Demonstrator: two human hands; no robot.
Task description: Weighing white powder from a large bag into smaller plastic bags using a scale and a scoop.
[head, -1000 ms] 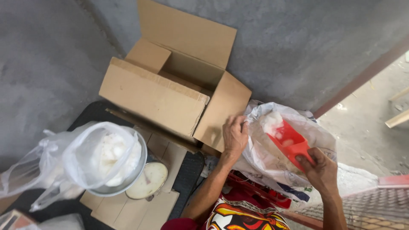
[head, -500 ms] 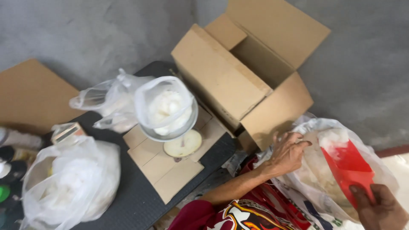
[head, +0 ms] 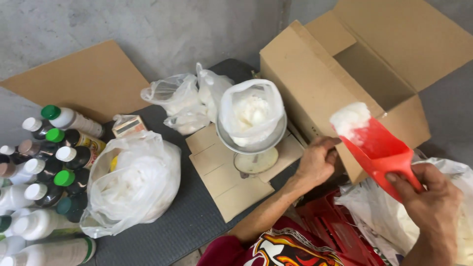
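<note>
Scoop loaded, bowl bag part filled.
My right hand (head: 431,204) is gripping a red scoop (head: 377,148) carrying white powder beside the cardboard box (head: 315,83); my left hand (head: 315,160) is resting loosely curled against it, holding nothing.

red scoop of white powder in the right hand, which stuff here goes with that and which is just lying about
In use: red scoop in right hand; bag-lined bowl on the scale; big sack; left hand by the cardboard box.
Lying about: bottles; filled bags; cardboard sheet.
</note>
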